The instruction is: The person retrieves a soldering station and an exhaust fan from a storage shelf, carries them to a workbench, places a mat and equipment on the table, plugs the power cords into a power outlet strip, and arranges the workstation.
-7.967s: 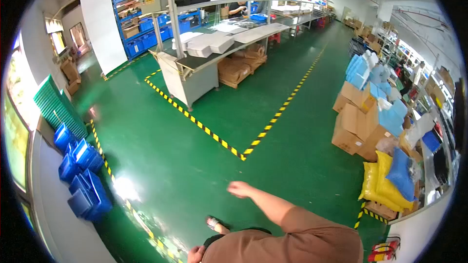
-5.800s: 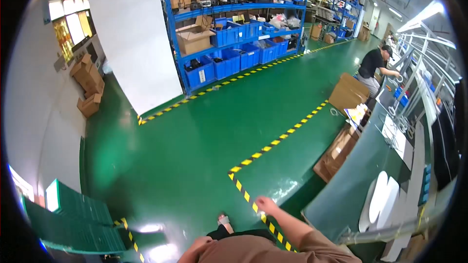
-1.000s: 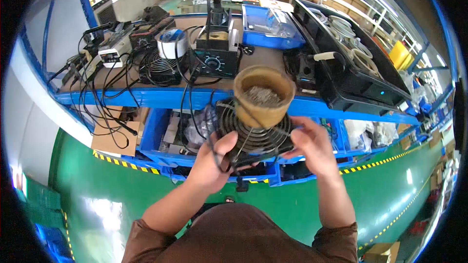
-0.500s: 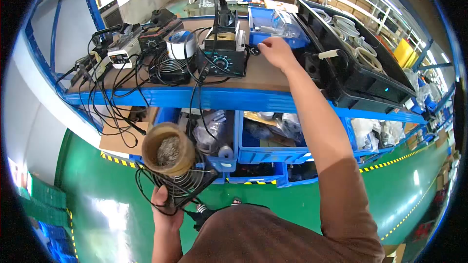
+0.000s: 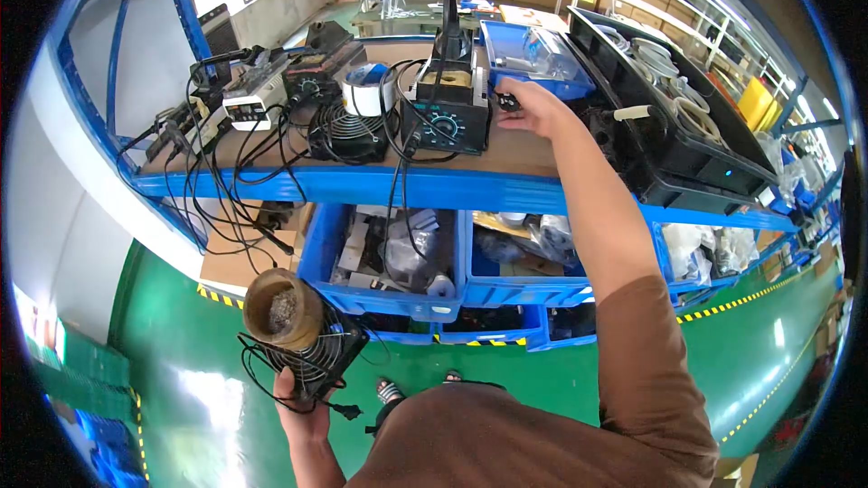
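R hand [image 5: 540, 110] is out over the shelf [image 5: 533, 154], fingers drawn in narrow on a small black plug [image 5: 508, 101]; plug sits at the fingertips, on the hand's L side, just R of the black dial unit [image 5: 470, 131]; its long axis is hard to tell, as the fingers cover part of it; R hand is the nearer by far, L hand being well apart, low & to the L, in front of the shelf edge.

L hand [image 5: 306, 420] grips the near end of a black fan [image 5: 342, 357] w/ a round wire grille; fan is tilted, frame running from the hand up & away; a tan cup [image 5: 283, 310] w/ greyish bits inside stands over the grille, leaning L w/ it; how the two are joined can't be seen; the fan's cord loops around L hand, a 2nd plug [image 5: 345, 411] hanging just R of it.

Around R hand: blue tray [image 5: 542, 79] just behind, long black crate [image 5: 723, 172] w/ coiled cables [image 5: 655, 59] off to the R; L of the dial unit, a white container [image 5: 363, 101] rests on another grille, amid tangled black leads [image 5: 249, 163].
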Available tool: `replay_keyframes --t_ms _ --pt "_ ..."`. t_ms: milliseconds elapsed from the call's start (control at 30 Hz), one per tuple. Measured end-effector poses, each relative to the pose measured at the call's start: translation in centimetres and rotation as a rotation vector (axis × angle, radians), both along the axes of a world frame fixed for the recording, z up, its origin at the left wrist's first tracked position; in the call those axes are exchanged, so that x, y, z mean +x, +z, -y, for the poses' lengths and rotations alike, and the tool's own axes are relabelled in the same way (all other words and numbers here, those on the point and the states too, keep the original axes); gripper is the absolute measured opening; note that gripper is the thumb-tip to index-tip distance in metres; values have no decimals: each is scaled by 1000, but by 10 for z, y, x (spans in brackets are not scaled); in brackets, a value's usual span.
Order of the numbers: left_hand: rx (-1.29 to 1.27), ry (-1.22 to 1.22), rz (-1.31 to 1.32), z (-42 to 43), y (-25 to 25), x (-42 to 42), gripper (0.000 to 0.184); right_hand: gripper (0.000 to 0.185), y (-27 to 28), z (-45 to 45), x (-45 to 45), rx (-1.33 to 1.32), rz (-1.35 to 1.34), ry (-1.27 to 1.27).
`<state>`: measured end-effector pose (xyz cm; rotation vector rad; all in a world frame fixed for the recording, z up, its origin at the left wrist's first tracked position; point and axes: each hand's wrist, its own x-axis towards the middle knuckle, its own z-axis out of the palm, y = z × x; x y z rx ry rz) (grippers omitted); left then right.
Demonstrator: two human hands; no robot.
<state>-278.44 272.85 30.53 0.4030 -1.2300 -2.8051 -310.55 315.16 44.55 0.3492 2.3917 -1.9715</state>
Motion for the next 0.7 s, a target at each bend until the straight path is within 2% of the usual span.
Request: replay_keyframes --t_ms 67,133,167,233,333,467,533,700 --pt "5 -25 11 2 1 -4 49 41 4 5 1 -91 77 48" --pt "34 -46 12 5 0 -9 48 64 13 11 4 -93 176 52" --pt "33 -50 14 7 -1 -11 48 64 17 15 8 -95 177 48" --pt "45 -114 5 10 -4 -14 47 78 21 25 16 -50 166 75" --pt "53 -76 30 3 1 -16 46 87 17 27 17 -42 150 119" --pt "55 -89 46 6 -4 -19 47 82 21 32 29 -58 140 61" --pt "19 -109 19 10 -6 -21 47 87 23 31 27 -18 296 129" --pt "53 -124 4 16 -10 -24 45 86 14 33 26 -57 253 103"
